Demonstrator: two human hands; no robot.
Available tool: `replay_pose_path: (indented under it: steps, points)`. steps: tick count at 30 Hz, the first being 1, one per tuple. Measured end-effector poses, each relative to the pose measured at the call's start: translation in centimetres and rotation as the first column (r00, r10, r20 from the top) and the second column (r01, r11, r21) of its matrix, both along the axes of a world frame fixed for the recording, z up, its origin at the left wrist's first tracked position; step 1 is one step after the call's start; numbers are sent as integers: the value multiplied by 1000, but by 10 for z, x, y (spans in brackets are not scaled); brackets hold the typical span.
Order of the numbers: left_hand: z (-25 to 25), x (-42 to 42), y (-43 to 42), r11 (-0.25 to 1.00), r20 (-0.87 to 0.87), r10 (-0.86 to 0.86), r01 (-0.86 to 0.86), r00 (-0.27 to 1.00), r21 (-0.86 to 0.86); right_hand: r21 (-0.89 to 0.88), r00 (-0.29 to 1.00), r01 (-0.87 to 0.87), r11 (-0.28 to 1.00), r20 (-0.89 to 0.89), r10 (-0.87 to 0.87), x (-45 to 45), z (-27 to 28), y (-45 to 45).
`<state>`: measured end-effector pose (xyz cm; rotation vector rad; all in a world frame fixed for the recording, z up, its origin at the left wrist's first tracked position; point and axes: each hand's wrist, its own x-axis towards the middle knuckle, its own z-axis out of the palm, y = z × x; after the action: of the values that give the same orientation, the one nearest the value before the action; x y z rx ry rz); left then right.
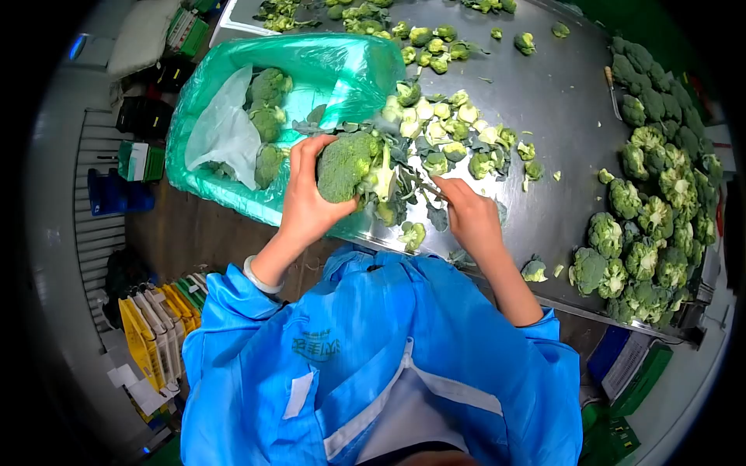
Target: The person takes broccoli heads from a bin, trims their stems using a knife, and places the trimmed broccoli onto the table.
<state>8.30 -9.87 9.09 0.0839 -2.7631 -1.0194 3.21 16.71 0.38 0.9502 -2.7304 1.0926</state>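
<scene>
A large head of broccoli (346, 167) is gripped in my left hand (305, 190), tilted so its cut stem side faces right. My right hand (470, 213) is closed just right of the stem, around what looks like a knife (426, 186); its thin dark part points at the broccoli, and the handle is mostly hidden in my fingers. Below and beyond both hands lie cut stem pieces (451, 116) and loose leaves. Left of my left hand, a crate lined with green plastic (357, 70) holds several broccoli heads (268, 120) and a white plastic sheet (225, 128).
Many broccoli heads (657, 217) are piled along the right of the metal table (556, 116). Another knife (612, 85) with a wooden handle lies near them. More trimmings (435, 46) lie at the far side. Stacked yellow crates (144, 342) stand on the floor at left.
</scene>
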Motion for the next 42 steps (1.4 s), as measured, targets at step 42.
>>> replay_pose_path:
  steps: [42]
  points:
    - [-19, -51, -23, 643, 768, -250, -491, 590, 587, 553, 977, -73, 830, -128, 171, -101, -7, 69]
